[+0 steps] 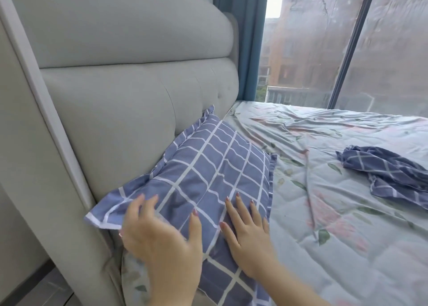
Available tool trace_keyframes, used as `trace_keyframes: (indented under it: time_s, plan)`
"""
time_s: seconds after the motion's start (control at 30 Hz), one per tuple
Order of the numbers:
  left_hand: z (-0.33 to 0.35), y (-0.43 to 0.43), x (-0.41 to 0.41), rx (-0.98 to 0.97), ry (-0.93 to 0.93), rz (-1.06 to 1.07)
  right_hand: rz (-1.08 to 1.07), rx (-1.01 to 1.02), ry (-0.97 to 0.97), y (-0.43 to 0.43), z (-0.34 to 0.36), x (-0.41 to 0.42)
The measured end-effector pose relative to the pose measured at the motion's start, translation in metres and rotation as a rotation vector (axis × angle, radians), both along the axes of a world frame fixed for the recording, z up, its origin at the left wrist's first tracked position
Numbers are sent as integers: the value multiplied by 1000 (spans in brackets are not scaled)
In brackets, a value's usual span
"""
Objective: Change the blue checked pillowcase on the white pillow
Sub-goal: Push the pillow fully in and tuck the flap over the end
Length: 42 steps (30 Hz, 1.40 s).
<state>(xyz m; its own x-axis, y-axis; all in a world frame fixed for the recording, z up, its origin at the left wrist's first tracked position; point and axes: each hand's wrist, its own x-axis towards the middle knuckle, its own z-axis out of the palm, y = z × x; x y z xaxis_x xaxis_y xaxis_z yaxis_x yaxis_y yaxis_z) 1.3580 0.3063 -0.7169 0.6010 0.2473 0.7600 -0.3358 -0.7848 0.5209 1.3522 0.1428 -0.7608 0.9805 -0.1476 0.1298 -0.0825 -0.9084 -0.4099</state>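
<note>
Left hand (159,241) and right hand (247,241) rest flat, fingers spread, gripping nothing, on the blue checked pillowcase (208,167); a crumpled pillowcase (389,171) lies apart on the bed (324,224).

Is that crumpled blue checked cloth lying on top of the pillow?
No, the crumpled checked pillowcase lies apart from the pillow, on the floral quilt.

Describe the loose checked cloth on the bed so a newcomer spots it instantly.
Start at the big window; below it spreads the floral quilt. Toward the right of the quilt lies a crumpled blue checked cloth. Unlike the plump checked pillow leaning on the grey headboard, it is limp, unstuffed and bunched up.
</note>
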Motion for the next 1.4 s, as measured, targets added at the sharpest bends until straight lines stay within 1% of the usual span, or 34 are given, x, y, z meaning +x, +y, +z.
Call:
trace_keyframes:
  time_s: [0.07, 0.13, 0.2, 0.27, 0.3, 0.37, 0.47, 0.53, 0.63, 0.7, 0.73, 0.77, 0.83, 0.87, 0.9, 0.97, 1.03, 1.23, 1.4]
  plan:
    - [-1, -27, 5, 306, 145, -134, 18, -39, 11, -11, -14, -20]
    - [-3, -48, 21, 605, 256, -249, 24, -33, 52, -17, -30, -35]
    - [1, -64, 52, 849, 349, -290, 27, -39, 57, -17, -36, -42]
    - [14, -78, 86, 1036, 413, -267, -20, -24, 60, -15, -21, -32]
    - [20, -83, 104, 1100, 429, -250, -25, -20, -9, -16, -16, -21]
    - [28, -86, 137, 1176, 465, -197, -14, 67, -6, -18, -6, -1]
    - [31, -77, 167, 1218, 511, -114, 10, 113, 16, -28, -12, 23]
    - [30, -66, 175, 1156, 520, -54, -10, 142, 68, -34, -21, 31]
    - [35, -57, 178, 1053, 579, 79, -135, 165, 178, -48, -31, 36]
    - [47, -59, 178, 1028, 609, 142, -259, 204, 220, -55, -29, 34]
    - [53, -63, 176, 1061, 567, 135, -306, 211, 214, -56, -26, 34]
    - [57, -68, 171, 1123, 484, 75, -333, 196, 177, -54, -22, 35]
    - [57, -83, 158, 1263, 325, -161, -318, 140, 25, -45, -12, 43]
    - [54, -90, 152, 1300, 302, -261, -282, 124, -47, -41, -8, 48]
    - [50, -96, 149, 1308, 326, -302, -246, 136, -93, -37, -6, 55]
    - [45, -101, 155, 1261, 447, -266, -220, 212, -97, -34, -5, 70]
    - [44, -100, 169, 1244, 499, -210, -239, 243, -73, -36, -2, 86]
    - [53, -120, 224, 1315, 479, -170, -259, 241, -136, -69, 29, 166]
    - [56, -168, 280, 1348, 478, -176, -204, 287, -83, -99, 36, 226]
